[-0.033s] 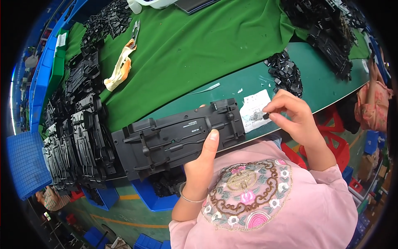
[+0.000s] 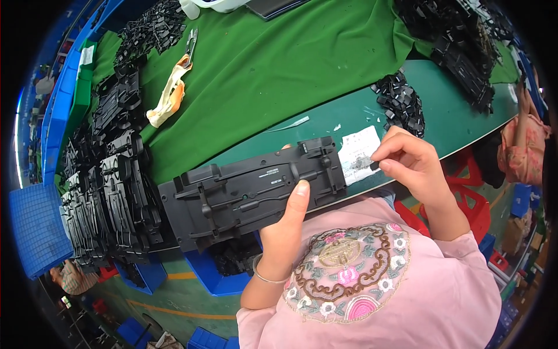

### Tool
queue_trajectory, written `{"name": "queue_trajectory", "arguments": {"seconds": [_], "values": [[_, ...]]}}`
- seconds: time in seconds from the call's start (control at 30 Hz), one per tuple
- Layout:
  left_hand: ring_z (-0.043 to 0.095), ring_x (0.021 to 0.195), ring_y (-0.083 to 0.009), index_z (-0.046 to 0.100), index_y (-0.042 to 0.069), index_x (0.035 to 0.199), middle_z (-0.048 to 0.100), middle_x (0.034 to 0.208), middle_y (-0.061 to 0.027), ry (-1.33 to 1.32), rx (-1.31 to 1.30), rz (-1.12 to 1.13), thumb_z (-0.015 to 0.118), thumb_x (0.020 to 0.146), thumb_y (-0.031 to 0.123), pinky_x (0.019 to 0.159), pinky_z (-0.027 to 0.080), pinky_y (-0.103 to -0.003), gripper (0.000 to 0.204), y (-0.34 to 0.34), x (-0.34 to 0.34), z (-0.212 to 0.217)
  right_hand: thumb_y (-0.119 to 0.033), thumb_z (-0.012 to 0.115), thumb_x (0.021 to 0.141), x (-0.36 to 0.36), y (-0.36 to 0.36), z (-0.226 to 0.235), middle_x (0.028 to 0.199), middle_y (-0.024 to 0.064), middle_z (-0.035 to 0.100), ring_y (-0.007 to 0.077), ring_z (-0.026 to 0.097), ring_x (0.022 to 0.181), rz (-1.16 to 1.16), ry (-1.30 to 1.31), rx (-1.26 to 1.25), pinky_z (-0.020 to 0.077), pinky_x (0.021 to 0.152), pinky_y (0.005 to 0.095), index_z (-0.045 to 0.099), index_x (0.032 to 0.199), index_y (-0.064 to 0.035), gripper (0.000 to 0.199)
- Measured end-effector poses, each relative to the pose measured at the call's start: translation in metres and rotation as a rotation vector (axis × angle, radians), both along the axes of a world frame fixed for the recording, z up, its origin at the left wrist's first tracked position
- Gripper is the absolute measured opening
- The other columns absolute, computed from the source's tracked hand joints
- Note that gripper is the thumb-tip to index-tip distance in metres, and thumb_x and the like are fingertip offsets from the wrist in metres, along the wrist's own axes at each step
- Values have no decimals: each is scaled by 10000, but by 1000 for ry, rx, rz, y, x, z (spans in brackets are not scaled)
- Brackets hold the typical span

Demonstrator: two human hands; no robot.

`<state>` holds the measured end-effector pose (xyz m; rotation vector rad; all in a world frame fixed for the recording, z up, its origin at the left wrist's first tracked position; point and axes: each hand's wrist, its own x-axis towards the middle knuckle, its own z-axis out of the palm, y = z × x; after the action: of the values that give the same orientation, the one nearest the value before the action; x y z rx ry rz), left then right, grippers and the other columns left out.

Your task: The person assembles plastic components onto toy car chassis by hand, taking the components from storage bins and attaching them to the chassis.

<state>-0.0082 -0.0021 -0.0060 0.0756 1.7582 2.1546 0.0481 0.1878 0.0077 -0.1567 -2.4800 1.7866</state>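
Observation:
My left hand [image 2: 289, 218] grips a long black plastic toy vehicle chassis [image 2: 250, 195] by its near edge, thumb on top. Moulded axles and pipe shapes show on its upward face; most of my left fingers are hidden under it. Just beyond its right end, my right hand [image 2: 410, 156] pinches a small black plastic piece [image 2: 374, 166] between thumb and fingertips, apart from the chassis. Below that piece, a white paper sheet [image 2: 359, 143] with small grey bits on it lies on the green table [image 2: 325, 125]. A heap of small black pieces [image 2: 402, 102] lies beyond my right hand.
Stacked black chassis [image 2: 125, 195] fill the left side, beside a blue basket [image 2: 38, 227]. Cloth-wrapped pliers [image 2: 170, 96] lie on the green cloth [image 2: 256, 70]. More black parts [image 2: 462, 64] are piled far right. Below the near edge stands a blue bin [image 2: 218, 279]; another person's arm [image 2: 526, 104] shows at right.
The chassis and my left hand have shifted very slightly to the right. My right hand has moved a touch to the right, still pinching the small black piece.

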Motion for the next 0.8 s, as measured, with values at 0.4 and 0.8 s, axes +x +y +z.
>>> {"name": "queue_trajectory", "arguments": {"seconds": [0.4, 0.8], "values": [[507, 696, -120, 548, -22, 882, 548, 804, -42, 131, -104, -34, 514, 810, 132, 631, 421, -248, 174, 11, 5, 13, 85, 599, 653, 5, -39, 5, 786, 83, 518, 132, 513, 729, -13, 76, -385, 429, 611, 220, 554, 805, 9, 175], [485, 776, -108, 531, -2, 926, 526, 875, -29, 182, -139, -89, 520, 804, 121, 709, 398, -238, 174, 6, 8, 14, 79, 623, 608, -1, -45, 7, 717, 99, 535, 160, 544, 621, 45, 254, 68, 443, 510, 222, 557, 782, 12, 198]]}}
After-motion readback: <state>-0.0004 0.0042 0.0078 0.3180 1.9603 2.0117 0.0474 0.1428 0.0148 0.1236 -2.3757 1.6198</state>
